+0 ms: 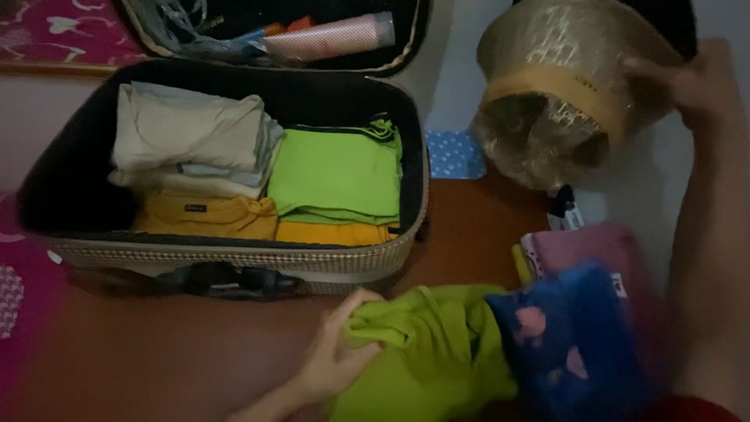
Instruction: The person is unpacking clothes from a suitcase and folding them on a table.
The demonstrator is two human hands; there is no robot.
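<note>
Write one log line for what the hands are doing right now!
left hand: gripping green garment | right hand: on wrapped round bundle | suitcase: open, folded clothes inside

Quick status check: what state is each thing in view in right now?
Suitcase: open, lid up.
Clothes in the suitcase: folded, stacked.
Green garment: crumpled on the floor, gripped by left hand.
Wrapped hat: lifted off the floor, held by right hand.
Blue cloth: unfolded, blurred.
</note>
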